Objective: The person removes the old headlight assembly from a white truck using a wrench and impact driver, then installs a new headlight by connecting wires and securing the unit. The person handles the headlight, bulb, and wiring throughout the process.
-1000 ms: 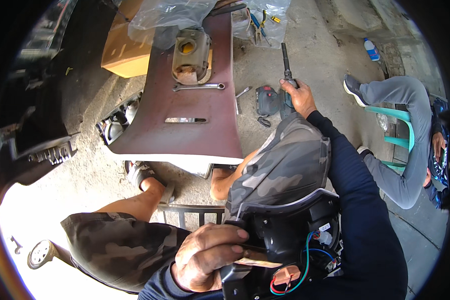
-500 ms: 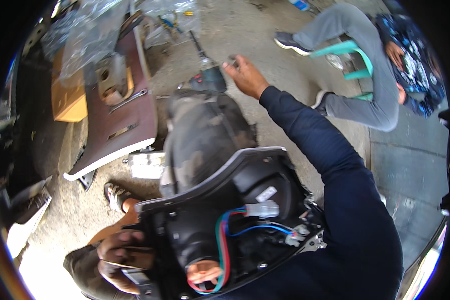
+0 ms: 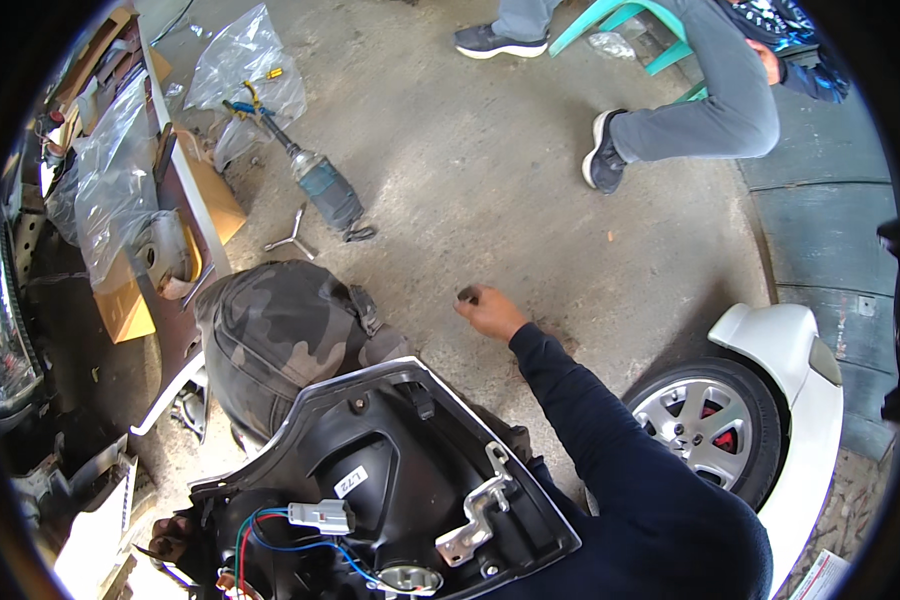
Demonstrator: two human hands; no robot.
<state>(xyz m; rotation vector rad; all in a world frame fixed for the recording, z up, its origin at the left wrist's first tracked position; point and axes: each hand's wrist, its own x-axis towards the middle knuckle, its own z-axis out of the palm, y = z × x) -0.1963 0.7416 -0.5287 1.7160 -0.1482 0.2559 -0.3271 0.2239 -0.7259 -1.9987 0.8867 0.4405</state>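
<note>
A black plastic lamp housing lies in front of me, its back facing up. On it are a pale wire connector, red, green and blue wires, and a bent metal bracket. My left hand, in shadow, is closed on the housing's left edge. My right hand reaches out over the concrete floor, fingers curled together. Something small and dark shows at its fingertips, too unclear to name. Rounded camouflage cloth bulges just beyond the housing.
A teal and grey power tool and a three-armed wrench lie on the floor, near a clear plastic bag. Boxes and panels stand left. A car wheel and white body panel are right. A person's grey-trousered leg is beyond.
My view has swung right, bringing the wheel in. My right hand, earlier beside the power tool, is now apart from it and nearer. The housing appears turned and lower left.
</note>
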